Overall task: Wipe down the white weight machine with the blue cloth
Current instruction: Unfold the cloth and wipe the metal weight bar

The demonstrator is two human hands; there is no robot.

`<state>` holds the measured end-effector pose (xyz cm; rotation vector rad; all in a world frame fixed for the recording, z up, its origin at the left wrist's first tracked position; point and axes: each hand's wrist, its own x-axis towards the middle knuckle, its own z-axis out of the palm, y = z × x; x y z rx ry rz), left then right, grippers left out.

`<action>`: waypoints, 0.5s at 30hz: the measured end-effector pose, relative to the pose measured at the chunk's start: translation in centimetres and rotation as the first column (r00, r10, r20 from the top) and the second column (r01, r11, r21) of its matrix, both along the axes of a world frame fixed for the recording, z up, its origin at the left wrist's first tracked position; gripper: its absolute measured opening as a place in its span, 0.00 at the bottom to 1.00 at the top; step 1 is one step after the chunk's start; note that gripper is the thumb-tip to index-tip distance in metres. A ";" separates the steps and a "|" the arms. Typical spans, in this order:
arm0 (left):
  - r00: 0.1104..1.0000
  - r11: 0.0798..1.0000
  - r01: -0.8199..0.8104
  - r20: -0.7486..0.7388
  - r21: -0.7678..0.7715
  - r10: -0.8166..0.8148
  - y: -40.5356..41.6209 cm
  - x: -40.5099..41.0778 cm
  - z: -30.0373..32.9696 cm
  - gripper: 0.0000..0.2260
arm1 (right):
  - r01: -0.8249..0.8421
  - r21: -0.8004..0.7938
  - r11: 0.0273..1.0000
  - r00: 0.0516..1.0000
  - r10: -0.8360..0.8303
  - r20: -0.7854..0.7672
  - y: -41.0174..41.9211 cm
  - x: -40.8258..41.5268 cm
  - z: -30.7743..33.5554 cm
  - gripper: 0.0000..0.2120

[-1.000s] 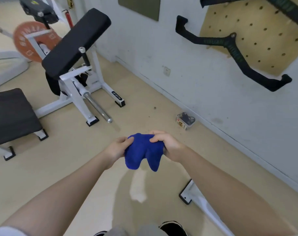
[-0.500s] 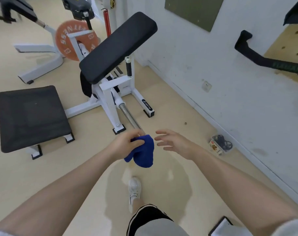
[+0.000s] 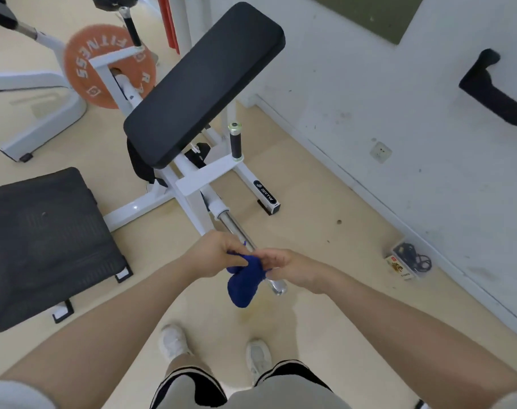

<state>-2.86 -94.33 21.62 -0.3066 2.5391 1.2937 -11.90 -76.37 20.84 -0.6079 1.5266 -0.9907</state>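
right hand [image 3: 289, 268]: was apart with fingers spread, now pinching blue cloth [image 3: 245, 280] | left hand [image 3: 213, 255]: still pinching cloth | both now over chrome bar [image 3: 236, 228] of white weight machine [image 3: 192, 184]

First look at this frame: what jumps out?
The blue cloth at centre, bunched between both hands, left hand and right hand, over the end of a chrome bar. Above it the big black pad on the white machine. An orange plate sits upper left.
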 end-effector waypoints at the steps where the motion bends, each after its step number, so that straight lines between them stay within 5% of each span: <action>1: 0.999 0.999 0.030 0.017 0.017 -0.030 -1.0 -0.9 -0.3 0.07 | 0.024 0.008 1.000 0.999 -0.024 -0.024 -0.7 -0.1 -0.5 0.27; 6: 0.968 0.974 0.223 0.104 0.047 -0.227 -5.8 -5.8 -2.7 0.07 | 0.359 0.088 0.929 0.922 -0.339 -0.188 -4.3 -0.8 -2.4 0.10; 9: 0.925 0.933 0.360 0.119 0.030 -0.361 -8.9 -8.7 -3.5 0.09 | 0.539 0.109 0.835 0.832 -0.509 -0.220 -6.7 -0.9 -2.7 0.10; 15: 0.842 0.846 0.527 0.082 0.084 -0.533 -12.1 -11.7 -6.1 0.09 | 0.636 0.224 0.738 0.755 -0.534 -0.381 -8.9 0.4 -3.7 0.05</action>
